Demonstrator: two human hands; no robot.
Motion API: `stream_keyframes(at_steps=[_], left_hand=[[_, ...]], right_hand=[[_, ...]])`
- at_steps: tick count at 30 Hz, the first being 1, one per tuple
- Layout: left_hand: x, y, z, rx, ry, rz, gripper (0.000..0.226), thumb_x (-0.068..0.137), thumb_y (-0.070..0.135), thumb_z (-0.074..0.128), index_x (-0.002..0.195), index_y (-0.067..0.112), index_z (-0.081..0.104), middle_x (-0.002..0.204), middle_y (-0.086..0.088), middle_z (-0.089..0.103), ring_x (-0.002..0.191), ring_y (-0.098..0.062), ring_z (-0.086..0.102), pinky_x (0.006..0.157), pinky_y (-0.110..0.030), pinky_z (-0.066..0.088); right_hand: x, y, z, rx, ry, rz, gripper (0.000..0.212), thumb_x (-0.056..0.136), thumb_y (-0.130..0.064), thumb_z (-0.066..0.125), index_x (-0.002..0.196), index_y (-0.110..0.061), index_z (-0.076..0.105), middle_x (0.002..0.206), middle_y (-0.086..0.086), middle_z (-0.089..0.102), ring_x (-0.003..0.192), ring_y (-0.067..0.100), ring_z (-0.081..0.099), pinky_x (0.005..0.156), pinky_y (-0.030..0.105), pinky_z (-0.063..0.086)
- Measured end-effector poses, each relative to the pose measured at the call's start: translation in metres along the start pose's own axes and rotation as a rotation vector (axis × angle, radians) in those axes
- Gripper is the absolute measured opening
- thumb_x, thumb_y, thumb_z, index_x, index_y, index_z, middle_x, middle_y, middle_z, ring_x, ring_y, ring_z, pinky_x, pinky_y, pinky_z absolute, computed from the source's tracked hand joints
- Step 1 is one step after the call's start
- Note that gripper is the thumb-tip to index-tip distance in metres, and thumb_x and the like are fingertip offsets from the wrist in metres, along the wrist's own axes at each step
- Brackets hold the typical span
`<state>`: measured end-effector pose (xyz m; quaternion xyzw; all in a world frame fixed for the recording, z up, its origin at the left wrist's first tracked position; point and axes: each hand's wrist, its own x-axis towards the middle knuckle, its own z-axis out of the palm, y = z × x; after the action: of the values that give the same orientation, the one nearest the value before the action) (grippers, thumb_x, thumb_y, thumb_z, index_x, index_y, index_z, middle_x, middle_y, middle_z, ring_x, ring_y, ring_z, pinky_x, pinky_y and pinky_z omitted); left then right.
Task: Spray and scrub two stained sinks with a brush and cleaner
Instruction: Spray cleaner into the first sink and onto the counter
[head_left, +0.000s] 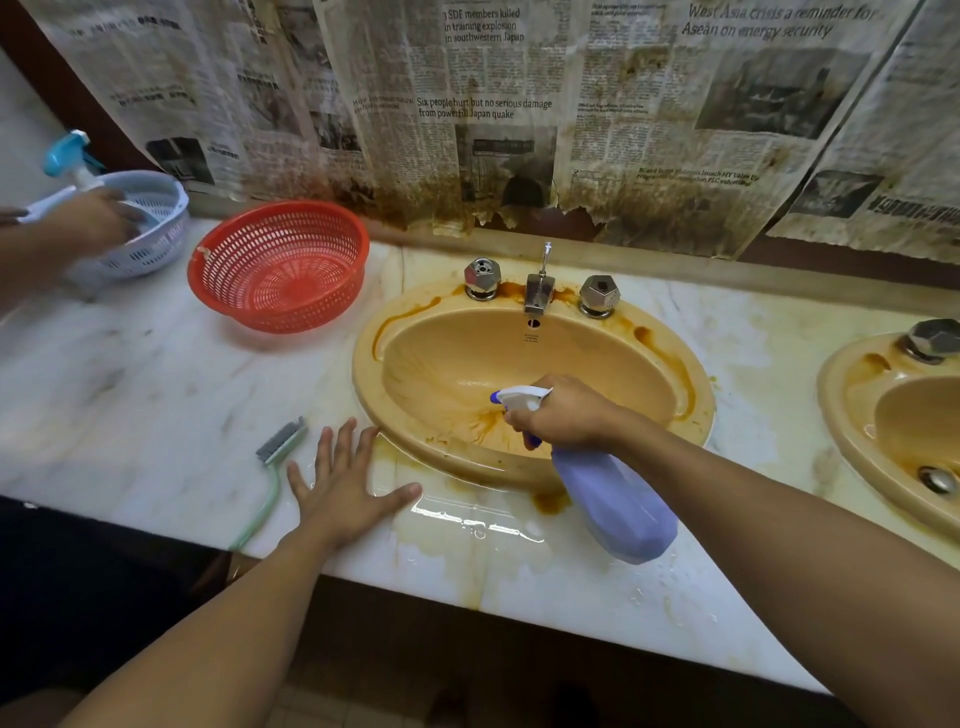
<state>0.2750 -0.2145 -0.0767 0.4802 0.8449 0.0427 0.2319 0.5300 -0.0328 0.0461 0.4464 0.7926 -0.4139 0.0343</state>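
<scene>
Gripping the lilac spray bottle (618, 504) by its neck, the right hand (563, 415) aims the nozzle into the stained near sink (366, 374). It's plastic, probably light, and likely slick with this wet countertop (156, 395). The left hand (345, 483) lies flat, fingers spread, just beside the brush (283, 441); best taken by its thin green handle. A red basket (280, 265) crowds the left, and the second sink (847, 410) sits to the right.

Soft, warm light is casting only faint shadows. Glare is glinting off the wet patch (467, 519) on the countertop (130, 374) before the sink (366, 374). Another person's hand (98, 218) at the far left is smearing with motion blur. Wide-angle distortion is bending the edges.
</scene>
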Motion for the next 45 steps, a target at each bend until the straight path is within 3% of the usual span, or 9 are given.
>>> stream_keyframes(at_steps=[4,7,10,18,24,30,33,37,45], left_hand=[[-0.002,0.002,0.003,-0.047,0.068,-0.003,0.112,0.065,0.102,0.04,0.158,0.049,0.007,0.169,0.019,-0.014,0.153,-0.007,-0.025,0.118,-0.062,-0.017],[0.005,0.002,0.002,-0.113,0.227,-0.014,0.098,0.067,0.102,0.036,0.148,0.047,0.032,0.165,0.015,0.019,0.155,-0.015,0.007,0.12,-0.063,0.001],[0.022,0.002,0.0,-0.09,0.318,-0.02,0.106,0.064,0.103,0.04,0.149,0.039,0.035,0.154,0.005,0.032,0.148,-0.024,0.024,0.119,-0.063,0.015],[0.033,0.003,0.008,0.148,0.24,-0.016,0.121,0.074,0.102,0.015,0.165,0.025,-0.005,0.172,0.006,-0.014,0.156,-0.011,-0.021,0.125,-0.059,-0.007],[0.031,0.008,0.003,0.158,0.211,-0.033,0.121,0.073,0.102,0.012,0.165,0.025,-0.004,0.171,0.008,-0.015,0.155,-0.01,-0.023,0.123,-0.062,-0.009],[0.032,0.009,0.003,0.177,0.214,-0.046,0.122,0.073,0.102,0.012,0.166,0.024,-0.002,0.172,0.008,-0.013,0.155,-0.01,-0.021,0.124,-0.062,-0.007],[0.032,0.009,0.003,0.169,0.213,-0.049,0.121,0.073,0.102,0.014,0.165,0.025,-0.003,0.172,0.009,-0.014,0.155,-0.009,-0.022,0.124,-0.061,-0.008],[0.032,0.009,0.004,0.171,0.22,-0.05,0.12,0.075,0.102,0.016,0.165,0.026,-0.002,0.172,0.009,-0.013,0.155,-0.009,-0.022,0.124,-0.061,-0.008],[0.032,0.008,0.005,0.177,0.238,-0.05,0.119,0.076,0.101,0.017,0.166,0.025,0.0,0.172,0.008,-0.011,0.156,-0.01,-0.02,0.124,-0.061,-0.006]], right_hand=[[-0.009,0.012,-0.022,-0.086,-0.117,0.029,0.033,0.094,-0.041,0.062,0.081,-0.018,0.081,0.079,-0.011,0.076,0.078,0.007,0.063,0.082,0.03,0.05],[-0.012,0.019,-0.041,-0.114,-0.175,0.024,0.033,0.095,-0.046,0.064,0.083,-0.021,0.081,0.078,-0.011,0.073,0.071,0.007,0.06,0.076,0.03,0.048],[-0.005,0.026,-0.053,-0.142,-0.173,0.065,0.028,0.094,-0.047,0.067,0.086,-0.023,0.079,0.08,-0.008,0.066,0.073,0.011,0.058,0.071,0.03,0.045],[0.037,0.042,-0.07,-0.21,-0.342,-0.023,0.033,0.093,-0.038,0.063,0.07,-0.018,0.074,0.075,-0.006,0.076,0.072,0.009,0.064,0.084,0.036,0.052],[0.06,0.042,-0.074,-0.275,-0.393,-0.103,0.034,0.089,-0.058,0.066,0.082,-0.029,0.08,0.085,-0.009,0.073,0.069,0.011,0.062,0.08,0.041,0.055],[0.066,0.037,-0.072,-0.331,-0.351,-0.081,0.034,0.093,-0.047,0.065,0.068,-0.024,0.072,0.083,-0.012,0.074,0.079,0.011,0.066,0.08,0.035,0.051],[0.067,0.032,-0.071,-0.28,-0.329,-0.104,0.027,0.093,-0.043,0.066,0.071,-0.027,0.067,0.074,-0.008,0.076,0.072,0.008,0.066,0.075,0.032,0.051],[0.067,0.02,-0.069,-0.345,-0.395,-0.126,0.028,0.093,-0.05,0.066,0.082,-0.026,0.078,0.079,-0.015,0.076,0.08,0.005,0.067,0.079,0.03,0.051],[0.073,-0.011,-0.05,-0.399,-0.402,-0.129,0.031,0.092,-0.054,0.066,0.09,-0.023,0.072,0.083,-0.009,0.076,0.081,0.009,0.066,0.073,0.031,0.048]])
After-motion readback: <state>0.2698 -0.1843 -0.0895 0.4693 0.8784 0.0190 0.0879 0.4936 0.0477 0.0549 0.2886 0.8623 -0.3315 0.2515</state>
